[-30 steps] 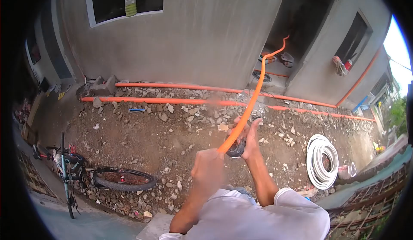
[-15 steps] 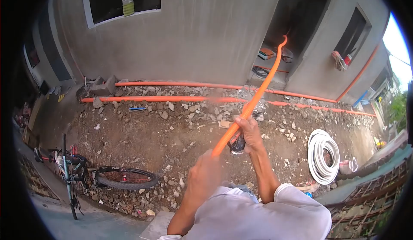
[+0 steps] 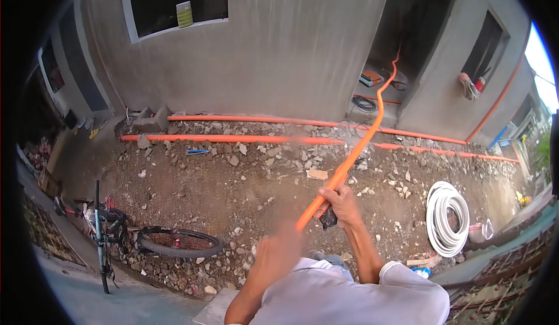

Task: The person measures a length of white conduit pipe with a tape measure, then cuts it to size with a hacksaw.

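A long, bent orange pipe slants from my hands up across the rubble and into the dark doorway. My right hand is wrapped round it near the close end. Below that hand hangs a small black thing with an orange part beside it; its kind is hard to make out. At the pipe's near end, my left hand is closed round it, blurred by motion, its fingertips not clear.
Two orange pipes run along the grey wall. A white coiled hose lies right, a bicycle left. Broken stones cover the ground. Inside the doorway are a cable coil and an orange-and-white bag.
The held pipe's far stretch has flexed and now shows more wavy bends. My hands sit slightly lower in view, and the surroundings have shifted right and down with the camera.
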A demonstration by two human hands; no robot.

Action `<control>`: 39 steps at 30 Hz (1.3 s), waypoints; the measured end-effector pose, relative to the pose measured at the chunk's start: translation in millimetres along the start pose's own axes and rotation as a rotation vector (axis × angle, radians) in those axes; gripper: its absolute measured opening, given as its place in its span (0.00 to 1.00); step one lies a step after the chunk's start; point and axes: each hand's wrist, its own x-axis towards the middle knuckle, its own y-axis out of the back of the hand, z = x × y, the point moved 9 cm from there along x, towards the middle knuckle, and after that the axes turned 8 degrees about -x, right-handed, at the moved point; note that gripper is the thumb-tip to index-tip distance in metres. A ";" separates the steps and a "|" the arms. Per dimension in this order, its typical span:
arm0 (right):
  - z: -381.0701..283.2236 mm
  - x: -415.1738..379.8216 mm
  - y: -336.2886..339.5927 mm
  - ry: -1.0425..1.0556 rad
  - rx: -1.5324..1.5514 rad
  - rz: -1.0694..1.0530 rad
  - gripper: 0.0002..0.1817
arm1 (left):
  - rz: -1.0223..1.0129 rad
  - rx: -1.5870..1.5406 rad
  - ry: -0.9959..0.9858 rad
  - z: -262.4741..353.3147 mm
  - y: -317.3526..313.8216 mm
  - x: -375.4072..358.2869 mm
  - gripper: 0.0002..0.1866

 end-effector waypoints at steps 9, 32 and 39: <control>55.6 -1.2 -11.1 -0.009 0.000 -0.031 0.13 | 0.050 -0.143 0.086 -29.3 -43.3 24.2 0.15; 81.1 -28.0 36.6 -0.169 0.259 0.026 0.26 | 0.236 -0.230 -0.107 -17.0 -12.1 46.4 0.21; 93.0 -31.3 47.8 -0.203 0.292 0.030 0.25 | 0.210 -0.191 0.186 4.9 45.9 36.8 0.17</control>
